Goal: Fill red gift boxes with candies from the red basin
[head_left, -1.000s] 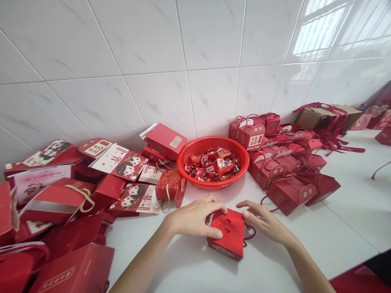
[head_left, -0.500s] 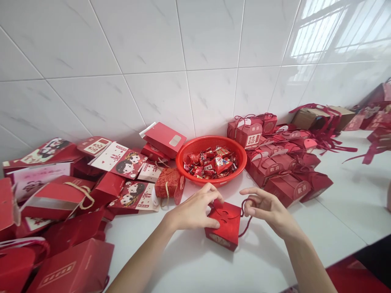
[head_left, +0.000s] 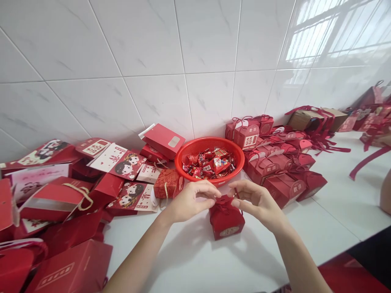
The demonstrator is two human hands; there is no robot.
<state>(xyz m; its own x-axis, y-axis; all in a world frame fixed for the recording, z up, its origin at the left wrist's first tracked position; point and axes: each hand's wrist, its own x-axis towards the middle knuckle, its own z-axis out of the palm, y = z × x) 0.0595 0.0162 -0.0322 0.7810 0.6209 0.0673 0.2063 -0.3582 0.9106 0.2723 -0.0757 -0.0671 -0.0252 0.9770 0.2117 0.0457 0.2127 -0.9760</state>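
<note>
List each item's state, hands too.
Small red box: upright, top looks closed
Left hand: curled at box top, grip unclear
Right hand: curled at cord, grip unclear
Basket: holding wrapped sweets
Right boxes: mostly closed, clustered
Left boxes: jumbled, some open
Ribbons: loose, trailing

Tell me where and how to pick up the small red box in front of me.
Grip the small red box low on its boxy body, your left hand and right hand coming from opposite sides. It stands upright with bare table beside it; the cord-topped upper part looks less steady.
</note>
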